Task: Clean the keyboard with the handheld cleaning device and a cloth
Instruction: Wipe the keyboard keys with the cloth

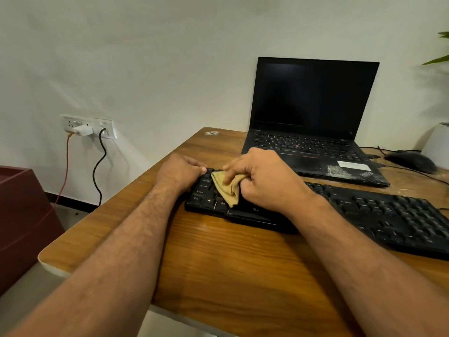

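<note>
Two hands, left hand (181,171), right hand (263,177), one cloth (227,188), one keyboard (379,215)

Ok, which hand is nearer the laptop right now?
Right. The right hand grips the cloth on the keyboard, just in front of the laptop. The left hand holds the keyboard's left end, farther away.

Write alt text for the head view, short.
A person's right hand wipes the left end of a black keyboard with a tan cloth while the left hand grips the keyboard's left edge. An open laptop with a dark screen sits behind on the wooden desk.
</note>
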The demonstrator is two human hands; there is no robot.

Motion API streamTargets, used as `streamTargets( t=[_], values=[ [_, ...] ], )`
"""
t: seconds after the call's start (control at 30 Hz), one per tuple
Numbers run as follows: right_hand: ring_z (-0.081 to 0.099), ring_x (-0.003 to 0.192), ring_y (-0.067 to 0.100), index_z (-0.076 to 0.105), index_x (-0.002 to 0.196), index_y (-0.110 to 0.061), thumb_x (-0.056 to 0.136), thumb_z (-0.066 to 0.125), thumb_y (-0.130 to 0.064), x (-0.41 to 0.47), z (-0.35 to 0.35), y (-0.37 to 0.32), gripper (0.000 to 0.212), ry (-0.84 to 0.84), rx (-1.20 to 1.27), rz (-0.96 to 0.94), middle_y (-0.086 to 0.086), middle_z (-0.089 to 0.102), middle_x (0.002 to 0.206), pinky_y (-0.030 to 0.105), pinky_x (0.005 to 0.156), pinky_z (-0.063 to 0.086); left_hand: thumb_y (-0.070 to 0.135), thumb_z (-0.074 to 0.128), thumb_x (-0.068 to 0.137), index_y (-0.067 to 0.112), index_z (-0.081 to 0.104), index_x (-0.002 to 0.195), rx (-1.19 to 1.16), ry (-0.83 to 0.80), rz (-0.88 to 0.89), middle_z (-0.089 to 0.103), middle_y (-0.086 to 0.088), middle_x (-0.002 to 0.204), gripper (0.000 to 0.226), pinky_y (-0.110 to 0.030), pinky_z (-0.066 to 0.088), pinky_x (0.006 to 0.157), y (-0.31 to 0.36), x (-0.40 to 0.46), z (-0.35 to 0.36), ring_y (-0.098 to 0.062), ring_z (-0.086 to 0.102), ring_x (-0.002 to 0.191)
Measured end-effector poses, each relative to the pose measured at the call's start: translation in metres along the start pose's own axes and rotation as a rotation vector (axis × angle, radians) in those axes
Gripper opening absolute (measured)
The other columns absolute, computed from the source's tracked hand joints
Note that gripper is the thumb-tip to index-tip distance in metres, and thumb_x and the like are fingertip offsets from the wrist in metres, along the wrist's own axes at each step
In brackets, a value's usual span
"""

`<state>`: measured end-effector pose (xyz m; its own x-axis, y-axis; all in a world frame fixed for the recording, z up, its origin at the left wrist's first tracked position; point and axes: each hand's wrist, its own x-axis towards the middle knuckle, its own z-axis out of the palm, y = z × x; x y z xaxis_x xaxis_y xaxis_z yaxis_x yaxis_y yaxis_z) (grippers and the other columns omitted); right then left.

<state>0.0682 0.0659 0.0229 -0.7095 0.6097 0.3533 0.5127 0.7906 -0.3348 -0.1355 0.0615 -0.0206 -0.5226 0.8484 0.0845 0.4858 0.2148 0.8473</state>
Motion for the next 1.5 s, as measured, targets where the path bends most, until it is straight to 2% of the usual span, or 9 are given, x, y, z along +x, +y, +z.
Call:
streamTargets(
  t=[0.13,0.3,0.57,0.73,0.9,1.0,1.13,1.33,1.5],
  values=[
    [0.046,0.113,0.011,0.062,0.131,-0.041,0.101,0.050,-0.019,0.012,0.010,0.000,0.040,-0.163,-0.102,0.020,-0.011,0.064,0.128,0.033,0.107,0.035,0.026,0.072,0.090,0.029,0.079,0.086,0.018,0.005,0.014,0.070,0.004,0.075,0.009,-0.030,0.047,0.066,0.001,-0.001,-0.001,-0.013,0.056,0.059],
    [0.059,0.092,0.020,0.068,0.119,-0.045,0.097,0.051,-0.018,0.023,0.014,0.011,0.039,-0.066,-0.159,0.176,0.001,0.070,0.104,0.038,0.085,0.052,0.028,0.071,0.091,0.030,0.079,0.085,0.030,-0.006,0.001,0.073,0.005,0.086,0.010,-0.043,0.056,0.091,0.001,-0.003,-0.001,-0.018,0.068,0.089],
    [0.053,0.072,0.008,0.064,0.127,-0.042,0.097,0.049,-0.009,0.011,0.012,0.003,0.048,-0.093,0.001,0.083,-0.006,0.067,0.099,0.017,0.061,0.044,0.027,0.073,0.090,0.029,0.077,0.081,0.024,0.013,-0.002,0.074,0.003,0.089,0.010,-0.045,0.057,0.091,0.002,-0.002,0.001,-0.019,0.067,0.087],
    [0.064,0.091,0.026,0.068,0.117,-0.022,0.089,0.050,-0.007,0.018,0.016,0.004,0.037,0.020,-0.217,0.226,0.006,0.070,0.099,0.039,0.083,0.056,0.029,0.071,0.091,0.028,0.078,0.092,0.031,0.020,-0.024,0.074,0.002,0.093,0.007,-0.043,0.055,0.093,0.003,-0.004,0.000,-0.019,0.068,0.094],
    [0.060,0.092,0.008,0.062,0.132,-0.036,0.094,0.049,-0.004,0.003,0.010,-0.001,0.052,0.016,0.039,0.119,-0.005,0.068,0.119,0.027,0.089,0.054,0.029,0.071,0.091,0.030,0.077,0.088,0.062,0.024,-0.004,0.074,0.002,0.096,0.006,-0.042,0.055,0.093,0.004,-0.006,0.000,-0.017,0.067,0.094],
    [0.061,0.095,0.009,0.073,0.117,-0.040,0.083,0.050,0.001,-0.002,0.010,-0.008,0.057,-0.142,0.096,0.036,-0.010,0.072,0.113,0.030,0.088,0.057,0.027,0.072,0.090,0.030,0.077,0.085,0.062,0.030,0.007,0.075,0.001,0.098,0.008,-0.044,0.056,0.092,0.003,-0.007,-0.001,-0.019,0.068,0.093],
    [0.068,0.077,0.014,0.082,0.081,-0.028,0.069,0.054,-0.005,-0.005,-0.001,-0.001,0.038,-0.075,0.158,0.055,-0.011,0.076,0.078,0.038,0.067,0.061,0.028,0.073,0.089,0.033,0.075,0.080,0.057,0.024,0.003,0.075,0.001,0.098,0.011,-0.044,0.056,0.092,0.003,-0.008,0.001,-0.021,0.068,0.095],
    [0.042,0.091,-0.031,0.079,0.104,-0.033,0.076,0.053,0.008,-0.012,0.004,-0.009,0.056,-0.173,0.178,-0.041,-0.020,0.069,0.120,0.000,0.079,0.036,0.026,0.074,0.088,0.035,0.073,0.073,0.050,0.026,0.016,0.076,0.001,0.093,0.018,-0.044,0.057,0.092,0.002,-0.008,0.000,-0.021,0.069,0.094],
    [0.061,0.090,-0.003,0.082,0.078,-0.025,0.074,0.061,-0.001,-0.006,-0.004,0.004,0.033,-0.030,0.116,0.084,-0.015,0.076,0.089,0.025,0.087,0.055,0.029,0.074,0.089,0.033,0.074,0.078,0.037,0.023,-0.009,0.073,0.005,0.090,0.012,-0.043,0.055,0.095,0.003,-0.008,0.001,-0.019,0.068,0.096]
  ],
)
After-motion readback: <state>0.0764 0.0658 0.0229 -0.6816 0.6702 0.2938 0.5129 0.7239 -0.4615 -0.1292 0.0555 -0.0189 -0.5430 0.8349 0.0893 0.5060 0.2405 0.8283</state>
